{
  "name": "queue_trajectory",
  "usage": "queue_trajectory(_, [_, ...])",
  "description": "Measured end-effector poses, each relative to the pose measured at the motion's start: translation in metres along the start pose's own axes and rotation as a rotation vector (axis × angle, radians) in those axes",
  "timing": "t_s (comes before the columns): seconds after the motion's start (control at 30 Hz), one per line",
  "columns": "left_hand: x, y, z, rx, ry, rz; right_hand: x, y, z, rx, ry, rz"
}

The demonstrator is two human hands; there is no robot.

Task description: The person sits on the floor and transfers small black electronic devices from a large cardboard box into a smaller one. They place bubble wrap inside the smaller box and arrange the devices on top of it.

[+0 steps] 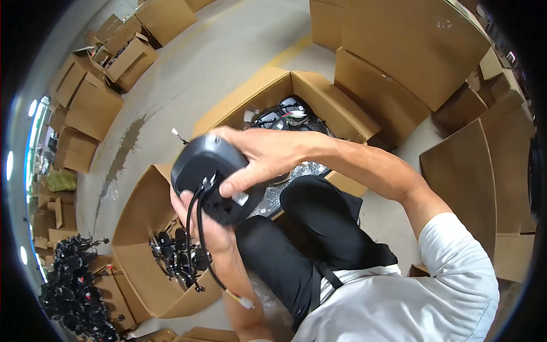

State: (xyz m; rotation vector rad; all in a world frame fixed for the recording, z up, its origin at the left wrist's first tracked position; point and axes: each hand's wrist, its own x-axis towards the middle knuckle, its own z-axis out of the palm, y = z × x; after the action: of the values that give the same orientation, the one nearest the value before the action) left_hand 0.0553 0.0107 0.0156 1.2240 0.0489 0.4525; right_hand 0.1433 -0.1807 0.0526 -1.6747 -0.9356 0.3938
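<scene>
Grey concrete floor spreads beneath us, marked with a yellow line and a dark stain, and cardboard stands on every side. Tall flat cartons fill the upper right, the largest things we see; smaller open boxes line the upper left.

Directly ahead of us sits an open carton with its flaps spread; black round parts with red and white wiring lie inside, and bubble wrap shows at its near edge. At lower left a second open box holds a tangle of black parts with cables. Beside it, at the far left edge, a loose heap of black parts lies on the floor.

We hold a round black housing up in front of us, above our dark-trousered knees and between the two open boxes. It is smooth and domed, with a small pale label on its lower face. Two black cables hang from it, one ending in a white plug.

Our right hand is closed over the housing's top, fingers wrapped round the rim. Our left hand cups it from below, partly hidden, fingers curled against the underside.
</scene>
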Motion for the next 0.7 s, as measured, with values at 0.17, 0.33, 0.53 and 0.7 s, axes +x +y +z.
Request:
queue_trajectory(0.17, [0.050,-0.060,-0.008,0.392,-0.296,-0.044,-0.005,0.082,-0.040,0.308,0.163,0.108])
queue_trajectory(0.33, [0.079,-0.044,-0.126,0.569,-0.203,-0.306,-0.080,0.307,-0.075,0.024,0.443,0.759])
queue_trajectory(0.53, [0.090,-0.012,-0.325,0.627,0.316,-0.497,-0.067,0.409,-0.009,0.513,0.539,0.871])
queue_trajectory(0.7, [0.109,-0.079,-0.445,0.936,0.145,-0.665,-0.074,0.388,-0.008,-0.391,0.503,0.838])
